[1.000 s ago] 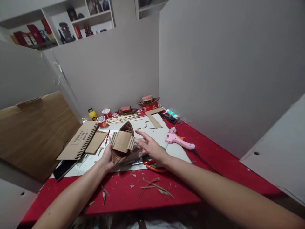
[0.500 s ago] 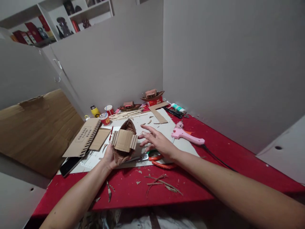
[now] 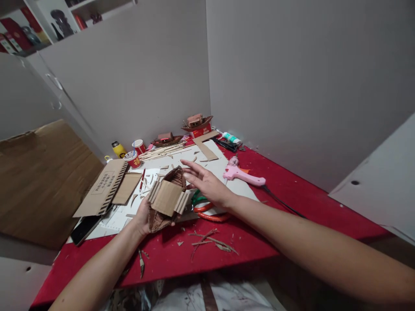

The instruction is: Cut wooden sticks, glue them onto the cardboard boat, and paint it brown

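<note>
My left hand (image 3: 142, 215) grips a small brown model boat (image 3: 157, 220) from its left side and from below, some of its fingers hidden under the hull. Across the boat's middle lies a bent piece of cardboard (image 3: 166, 198), with strips stacked along its two sides. My right hand (image 3: 209, 185) is at the boat's upper right end, fingers stretched and apart, fingertips close to the hull; whether they touch it I cannot tell. Below the right hand lie scissors (image 3: 210, 215) with orange and green handles, partly covered.
A pink glue gun (image 3: 244, 174) lies on the right, its cord trailing. Two finished model boats (image 3: 196, 122) stand at the back near thin sticks (image 3: 165, 151). Paper cups (image 3: 132, 159), a yellow bottle (image 3: 118, 149) and cardboard sheets (image 3: 100, 185) are on the left. Twigs (image 3: 214, 242) lie in front.
The view has turned slightly right, shifting the scene left. The boat has tilted clockwise in my left hand, and my right hand has come nearer its upper end.
</note>
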Available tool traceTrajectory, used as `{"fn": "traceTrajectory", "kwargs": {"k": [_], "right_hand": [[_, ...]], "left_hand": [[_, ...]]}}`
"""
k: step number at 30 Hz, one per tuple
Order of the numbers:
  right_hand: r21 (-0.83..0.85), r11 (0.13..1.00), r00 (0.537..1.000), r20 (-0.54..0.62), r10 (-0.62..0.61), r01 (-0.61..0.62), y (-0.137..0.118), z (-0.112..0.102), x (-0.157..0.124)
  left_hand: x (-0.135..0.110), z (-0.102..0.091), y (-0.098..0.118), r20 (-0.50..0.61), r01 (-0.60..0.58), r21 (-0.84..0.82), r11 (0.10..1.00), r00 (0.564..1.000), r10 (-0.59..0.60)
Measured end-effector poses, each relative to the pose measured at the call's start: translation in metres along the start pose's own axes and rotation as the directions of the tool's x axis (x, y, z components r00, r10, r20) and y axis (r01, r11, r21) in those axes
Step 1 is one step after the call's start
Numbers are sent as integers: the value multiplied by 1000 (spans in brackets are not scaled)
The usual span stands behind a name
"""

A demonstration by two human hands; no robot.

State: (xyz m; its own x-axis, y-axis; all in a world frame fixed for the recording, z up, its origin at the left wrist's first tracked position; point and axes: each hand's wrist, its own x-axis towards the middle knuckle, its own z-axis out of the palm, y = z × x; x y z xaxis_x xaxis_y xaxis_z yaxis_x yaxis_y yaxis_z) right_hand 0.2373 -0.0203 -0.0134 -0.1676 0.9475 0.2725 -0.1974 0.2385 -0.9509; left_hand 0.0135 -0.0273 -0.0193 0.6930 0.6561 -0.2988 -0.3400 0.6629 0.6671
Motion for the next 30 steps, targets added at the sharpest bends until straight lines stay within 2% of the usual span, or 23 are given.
{"fn": "traceTrajectory", "kwargs": {"k": [8, 15, 24, 30], "right_hand": [[-88, 996, 1000, 8, -30, 30, 4, 1, 0], [-124, 985, 993, 6, -117, 117, 6, 4, -2], [-182, 973, 985, -62, -158, 145, 6, 6, -7], [-183, 979, 991, -82, -101, 85, 10, 6, -3]], "left_hand": [[0, 1, -2, 33, 60, -12, 998, 998, -59], [-4, 11, -5, 11, 135, 0, 991, 991, -135], [-2, 20, -11, -65, 163, -27, 986, 984, -164], [-1, 27, -10, -142, 117, -43, 992, 982, -122]]}}
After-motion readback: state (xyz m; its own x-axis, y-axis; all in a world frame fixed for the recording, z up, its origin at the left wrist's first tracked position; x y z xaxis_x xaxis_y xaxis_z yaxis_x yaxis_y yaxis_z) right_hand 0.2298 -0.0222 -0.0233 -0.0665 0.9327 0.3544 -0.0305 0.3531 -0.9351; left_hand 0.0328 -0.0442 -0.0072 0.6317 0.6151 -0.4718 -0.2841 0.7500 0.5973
